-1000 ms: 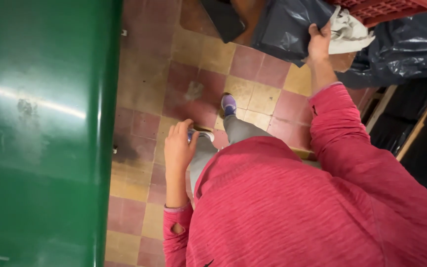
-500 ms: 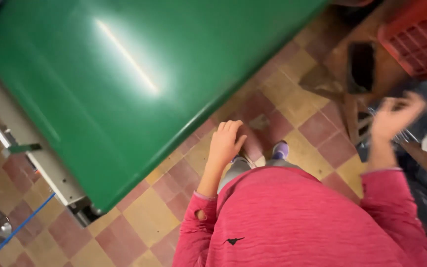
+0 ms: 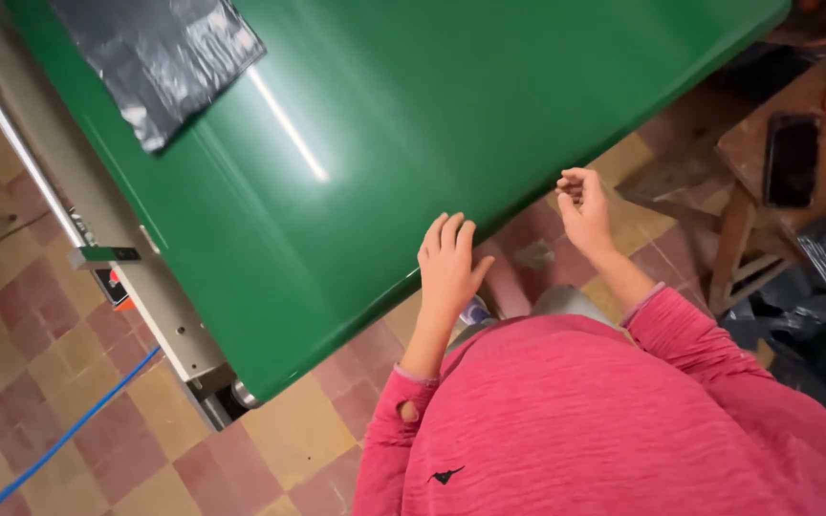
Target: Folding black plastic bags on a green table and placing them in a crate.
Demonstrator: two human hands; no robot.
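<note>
Seen from above, the person's left hand (image 3: 449, 263), fingers open and flat, now rests on the near edge of the green conveyor belt (image 3: 413, 124), while the right hand (image 3: 585, 205), having let go of its white cloth, hovers empty and loosely curled beside it, a black plastic bag (image 3: 160, 57) lying well away.

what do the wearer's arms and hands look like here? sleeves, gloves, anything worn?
Both arms are in long sleeves of a pink-red, textured knit top with ribbed cuffs. The left sleeve has a small hole near the cuff. The left hand and right hand are bare: no gloves, rings or watch visible.
</note>
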